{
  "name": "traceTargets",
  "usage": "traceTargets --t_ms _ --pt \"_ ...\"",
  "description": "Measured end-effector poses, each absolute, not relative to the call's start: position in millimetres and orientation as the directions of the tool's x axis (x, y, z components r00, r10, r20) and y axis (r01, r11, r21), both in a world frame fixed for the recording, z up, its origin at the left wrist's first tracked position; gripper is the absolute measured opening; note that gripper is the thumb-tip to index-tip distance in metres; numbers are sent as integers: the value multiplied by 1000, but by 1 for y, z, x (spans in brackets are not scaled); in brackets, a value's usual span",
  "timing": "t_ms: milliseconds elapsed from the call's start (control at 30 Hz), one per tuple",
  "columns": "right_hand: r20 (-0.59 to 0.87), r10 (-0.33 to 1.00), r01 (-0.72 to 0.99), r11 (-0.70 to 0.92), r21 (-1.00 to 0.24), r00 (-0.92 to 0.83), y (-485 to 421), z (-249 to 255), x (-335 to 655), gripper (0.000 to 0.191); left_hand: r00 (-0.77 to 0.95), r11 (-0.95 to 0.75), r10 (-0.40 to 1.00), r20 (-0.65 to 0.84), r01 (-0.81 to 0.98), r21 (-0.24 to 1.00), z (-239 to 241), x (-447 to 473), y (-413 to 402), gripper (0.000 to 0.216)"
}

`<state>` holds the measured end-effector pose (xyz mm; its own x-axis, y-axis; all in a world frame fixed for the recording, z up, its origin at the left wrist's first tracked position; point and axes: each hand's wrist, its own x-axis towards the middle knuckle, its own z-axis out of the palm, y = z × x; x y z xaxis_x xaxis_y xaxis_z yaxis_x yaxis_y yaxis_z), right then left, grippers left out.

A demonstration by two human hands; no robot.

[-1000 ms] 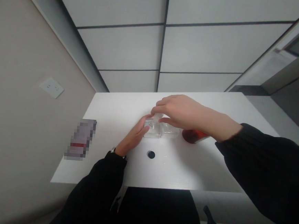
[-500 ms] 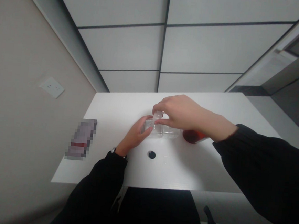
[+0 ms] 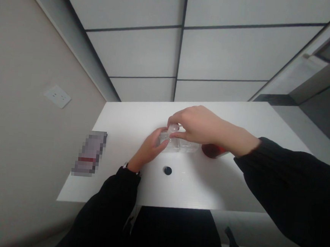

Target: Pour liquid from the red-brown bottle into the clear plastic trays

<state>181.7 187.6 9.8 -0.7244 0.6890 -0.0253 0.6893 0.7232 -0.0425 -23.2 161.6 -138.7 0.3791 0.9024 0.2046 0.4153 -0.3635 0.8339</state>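
A clear glass bottle (image 3: 180,145) stands on the white table (image 3: 200,183). My left hand (image 3: 148,149) is wrapped round its left side, fingers curled against the glass. My right hand (image 3: 199,124) hovers over the bottle's top, with thumb and fingertips pinched on a small clear stopper (image 3: 173,128) at the neck. A red, dark-bottomed object (image 3: 212,150) lies just right of the bottle, partly hidden by my right wrist. Both arms wear black sleeves.
A small black round cap (image 3: 167,171) lies on the table in front of the bottle. A blurred-out flat item (image 3: 89,152) rests at the table's left edge. A wall with a socket (image 3: 57,96) runs along the left.
My right hand's fingers have closed onto the stopper at the bottle's top. My left hand has curled more tightly around the bottle's side. The bottle stays in place.
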Motion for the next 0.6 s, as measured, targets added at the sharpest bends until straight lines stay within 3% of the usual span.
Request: traceTargets --t_ms 167,600 --pt "-55 731 733 678 -48 -680 187 9 181 24 374 -377 901 219 426 823 -138 -23 161 39" --pt "-96 697 699 715 7 -711 187 7 177 24 378 -392 895 238 410 824 -142 -23 161 41"
